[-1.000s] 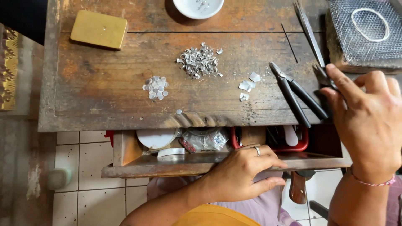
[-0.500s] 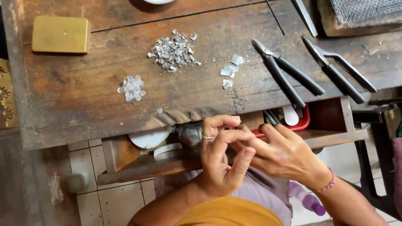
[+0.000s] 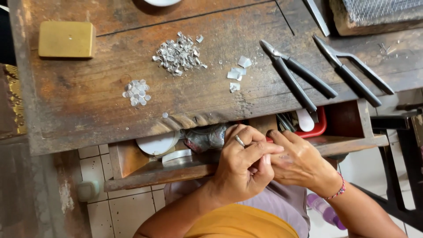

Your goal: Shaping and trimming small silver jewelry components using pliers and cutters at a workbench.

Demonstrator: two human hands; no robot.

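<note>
My left hand point(image 3: 242, 165), with a silver ring point(image 3: 239, 141) on one finger, is curled over the fingers of my right hand point(image 3: 299, 161). Both hands meet above the front edge of an open wooden drawer point(image 3: 145, 174), below the workbench. My right wrist has a beaded bracelet point(image 3: 338, 190). Anything pinched between the fingers is hidden. Two dark pliers point(image 3: 293, 75) point(image 3: 352, 72) lie on the bench above my right hand, untouched.
On the worn wooden bench point(image 3: 88, 114) lie a pile of silver scraps point(image 3: 178, 55), a cluster of small round discs point(image 3: 136, 92), a few flat pieces point(image 3: 238, 74) and a brass block point(image 3: 66, 39). The drawer holds a white round lid point(image 3: 156, 143) and a red tray point(image 3: 319, 125).
A second ago my right hand was up at the pliers on the bench and my left rested on the drawer front. Both hands have since come together over the drawer.
</note>
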